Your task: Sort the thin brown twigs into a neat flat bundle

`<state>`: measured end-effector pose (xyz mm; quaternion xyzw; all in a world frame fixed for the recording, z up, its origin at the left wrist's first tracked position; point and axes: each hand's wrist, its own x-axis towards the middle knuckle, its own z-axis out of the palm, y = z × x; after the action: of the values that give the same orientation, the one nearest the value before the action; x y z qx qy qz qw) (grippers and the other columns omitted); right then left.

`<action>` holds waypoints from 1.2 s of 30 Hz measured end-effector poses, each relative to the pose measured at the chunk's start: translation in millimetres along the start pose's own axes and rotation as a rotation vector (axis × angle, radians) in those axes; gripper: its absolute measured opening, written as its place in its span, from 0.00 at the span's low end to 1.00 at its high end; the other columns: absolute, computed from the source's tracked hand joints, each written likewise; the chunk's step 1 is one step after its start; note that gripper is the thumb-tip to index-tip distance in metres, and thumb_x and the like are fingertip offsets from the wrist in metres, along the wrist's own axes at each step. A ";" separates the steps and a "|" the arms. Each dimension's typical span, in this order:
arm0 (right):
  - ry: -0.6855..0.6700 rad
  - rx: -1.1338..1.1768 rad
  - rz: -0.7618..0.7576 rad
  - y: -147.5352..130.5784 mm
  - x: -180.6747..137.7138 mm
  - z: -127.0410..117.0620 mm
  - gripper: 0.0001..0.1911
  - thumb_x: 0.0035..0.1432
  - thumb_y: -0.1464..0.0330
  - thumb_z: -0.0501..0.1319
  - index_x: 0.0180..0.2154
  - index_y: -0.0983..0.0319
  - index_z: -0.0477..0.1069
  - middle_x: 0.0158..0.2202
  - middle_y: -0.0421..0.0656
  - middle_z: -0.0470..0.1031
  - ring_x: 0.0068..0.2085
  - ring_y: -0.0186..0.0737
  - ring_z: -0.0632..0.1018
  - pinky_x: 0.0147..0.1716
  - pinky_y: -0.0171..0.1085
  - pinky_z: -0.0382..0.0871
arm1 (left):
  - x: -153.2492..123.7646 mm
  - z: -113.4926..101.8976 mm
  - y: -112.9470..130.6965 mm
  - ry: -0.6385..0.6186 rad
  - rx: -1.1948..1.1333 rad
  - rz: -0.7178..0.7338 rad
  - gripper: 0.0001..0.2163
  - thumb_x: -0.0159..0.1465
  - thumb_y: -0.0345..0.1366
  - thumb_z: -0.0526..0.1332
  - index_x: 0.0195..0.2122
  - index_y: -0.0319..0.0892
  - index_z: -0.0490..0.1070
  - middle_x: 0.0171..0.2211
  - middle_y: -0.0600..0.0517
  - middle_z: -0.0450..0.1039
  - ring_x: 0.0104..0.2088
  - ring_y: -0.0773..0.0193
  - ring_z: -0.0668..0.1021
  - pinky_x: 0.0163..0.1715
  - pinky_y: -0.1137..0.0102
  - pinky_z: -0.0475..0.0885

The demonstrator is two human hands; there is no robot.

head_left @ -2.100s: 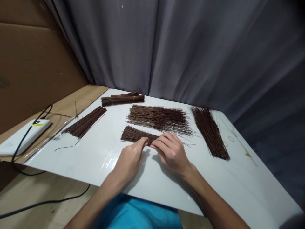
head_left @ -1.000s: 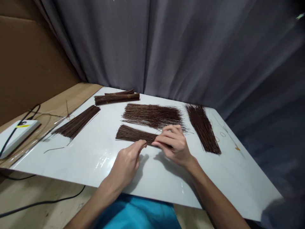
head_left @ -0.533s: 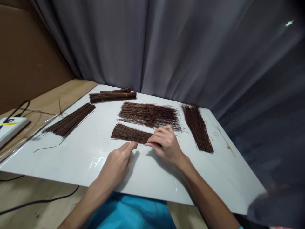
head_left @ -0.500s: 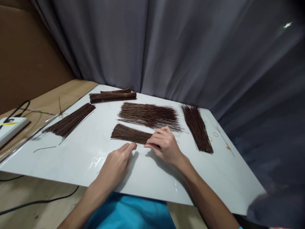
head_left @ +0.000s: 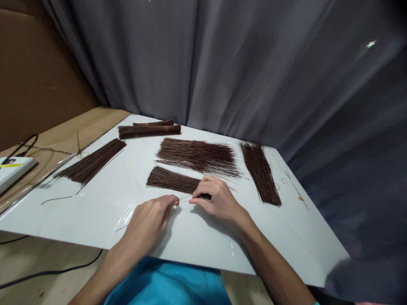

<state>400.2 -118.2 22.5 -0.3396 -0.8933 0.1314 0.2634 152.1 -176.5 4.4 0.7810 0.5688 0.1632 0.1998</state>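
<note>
My left hand (head_left: pixel 154 216) is closed in a pinch on a thin brown stick, and one stick end (head_left: pixel 121 228) pokes out to the left of its wrist. My right hand (head_left: pixel 218 199) has thumb and fingers bent together at the fine strands (head_left: pixel 184 198) that span the small gap between both hands. Just behind the right fingers lies a loose bundle of brown sticks (head_left: pixel 171 178), its right end partly hidden by that hand. Beyond it spreads a wider pile of sticks (head_left: pixel 197 154) with uneven ends.
Tied bundles (head_left: pixel 149 131) lie at the back of the white table (head_left: pixel 101 216). Loose piles rest at the left (head_left: pixel 92 163) and right (head_left: pixel 260 173). Rubber bands (head_left: pixel 284 181) lie at the right. A white power strip (head_left: pixel 14 171) sits far left; a grey curtain (head_left: pixel 222 76) hangs behind.
My left hand has shifted slightly left and down, and more of the stick end shows beside its wrist. The right hand has lowered a little, its thumb and fingers parting slightly.
</note>
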 end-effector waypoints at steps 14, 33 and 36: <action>-0.151 -0.366 -0.097 -16.3 0.2 23.1 0.13 0.77 0.58 0.61 0.50 0.59 0.78 0.41 0.43 0.79 0.37 0.38 0.77 0.36 0.37 0.60 | 12.2 -2.4 0.7 -0.035 0.006 0.008 0.16 0.77 0.39 0.50 0.42 0.48 0.79 0.37 0.49 0.84 0.36 0.52 0.82 0.33 0.66 0.60; -0.173 -0.371 -0.160 -16.3 -2.1 16.1 0.19 0.81 0.56 0.53 0.45 0.60 0.76 0.38 0.42 0.78 0.35 0.37 0.76 0.32 0.39 0.56 | 14.9 -25.8 1.4 -0.172 -0.034 0.110 0.20 0.78 0.49 0.51 0.43 0.50 0.83 0.39 0.51 0.86 0.38 0.54 0.83 0.36 0.67 0.64; -0.228 -0.396 -0.144 -16.7 -2.0 16.4 0.16 0.81 0.58 0.53 0.49 0.60 0.75 0.40 0.43 0.78 0.36 0.38 0.78 0.31 0.39 0.56 | 16.8 -24.9 -0.2 -0.167 -0.034 0.122 0.20 0.79 0.46 0.50 0.41 0.48 0.81 0.37 0.51 0.85 0.37 0.55 0.83 0.35 0.66 0.63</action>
<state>383.3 -132.7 15.1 -0.3029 -0.9475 -0.0280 0.0981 144.9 -157.2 26.3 0.8215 0.4986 0.1191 0.2495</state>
